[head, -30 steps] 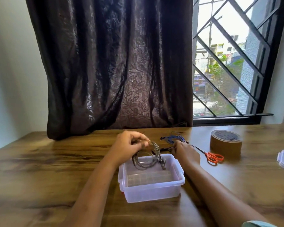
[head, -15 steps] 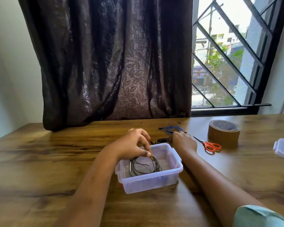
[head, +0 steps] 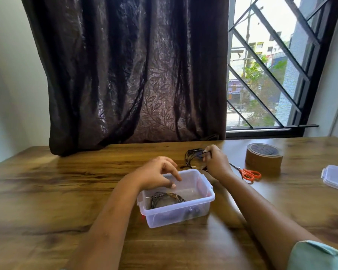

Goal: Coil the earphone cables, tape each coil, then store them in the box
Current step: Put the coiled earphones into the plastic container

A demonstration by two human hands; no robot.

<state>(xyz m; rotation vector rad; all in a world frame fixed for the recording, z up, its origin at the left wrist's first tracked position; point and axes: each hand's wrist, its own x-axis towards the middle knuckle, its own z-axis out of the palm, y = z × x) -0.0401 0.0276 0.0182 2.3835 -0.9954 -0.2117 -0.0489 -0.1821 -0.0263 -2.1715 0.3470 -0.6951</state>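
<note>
A clear plastic box stands on the wooden table in front of me. A dark coiled earphone cable lies inside it at the left. My left hand hovers over the box with loosely bent fingers and holds nothing. My right hand is just behind the box and grips a second coiled black earphone cable, lifted off the table. Part of that coil is hidden by my fingers.
A roll of brown tape sits to the right, with orange-handled scissors in front of it. The box lid lies at the far right edge. A dark curtain hangs behind the table.
My left hand has let go of the first coil, which now lies in the box, and has risen. My right hand has picked up a black coil from the table.
</note>
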